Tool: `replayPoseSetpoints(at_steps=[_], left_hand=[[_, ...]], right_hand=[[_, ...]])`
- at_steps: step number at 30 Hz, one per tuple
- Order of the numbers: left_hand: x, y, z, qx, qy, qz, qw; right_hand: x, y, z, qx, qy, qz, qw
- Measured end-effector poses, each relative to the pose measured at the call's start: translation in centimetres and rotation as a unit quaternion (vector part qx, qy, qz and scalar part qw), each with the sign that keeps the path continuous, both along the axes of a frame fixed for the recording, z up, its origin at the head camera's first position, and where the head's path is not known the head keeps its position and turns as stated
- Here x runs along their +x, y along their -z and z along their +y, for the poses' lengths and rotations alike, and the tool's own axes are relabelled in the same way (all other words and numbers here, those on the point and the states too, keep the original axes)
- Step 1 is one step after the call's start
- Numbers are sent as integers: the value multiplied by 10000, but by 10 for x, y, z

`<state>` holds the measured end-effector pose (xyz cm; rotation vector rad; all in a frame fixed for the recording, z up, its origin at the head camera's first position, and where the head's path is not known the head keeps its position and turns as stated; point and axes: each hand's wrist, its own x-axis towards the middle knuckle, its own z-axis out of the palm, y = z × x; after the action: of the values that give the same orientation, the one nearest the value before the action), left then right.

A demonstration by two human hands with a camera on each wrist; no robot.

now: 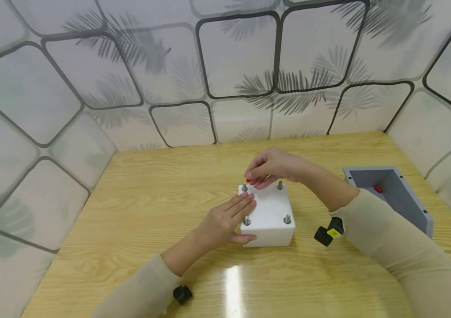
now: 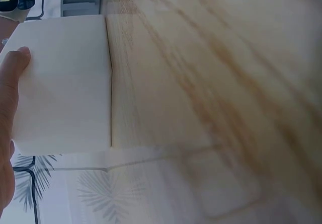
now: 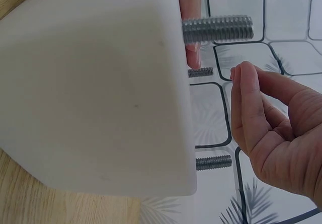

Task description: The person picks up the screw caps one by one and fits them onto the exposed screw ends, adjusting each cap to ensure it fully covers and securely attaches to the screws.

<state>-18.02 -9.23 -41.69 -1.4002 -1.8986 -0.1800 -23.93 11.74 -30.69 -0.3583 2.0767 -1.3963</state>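
A white block [image 1: 269,202] with a threaded metal stud at each corner of its top sits on the table. My left hand [image 1: 225,221] rests on its left side, fingers laid straight over the top and thumb against the near face. In the left wrist view, the thumb presses the block's plain side [image 2: 65,88]. My right hand [image 1: 270,168] pinches a small red piece [image 1: 248,180] just above the far left stud [image 1: 244,187]. Fingers cover most of that piece, so I cannot tell its kind. From the right wrist view, the pinching fingertips are beyond the stud ends.
To the right stands a grey tray [image 1: 410,198] with a small red piece [image 1: 378,189] inside, partly behind my right forearm. Black wrist cameras hang below both sleeves. The wooden table [image 1: 161,190] ends at a patterned curtain-like backdrop [image 1: 241,57].
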Motion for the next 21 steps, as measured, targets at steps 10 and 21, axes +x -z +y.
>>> replayPoseSetpoints(at_steps=[10,21], left_hand=[[-1,0,0,22,40,77,10000],[-3,0,-1,6,34,99,9999]], right_hand=[[-4,0,-6,374,-138,118,9991],[-7,-2,-15,691,-299,121,9971]])
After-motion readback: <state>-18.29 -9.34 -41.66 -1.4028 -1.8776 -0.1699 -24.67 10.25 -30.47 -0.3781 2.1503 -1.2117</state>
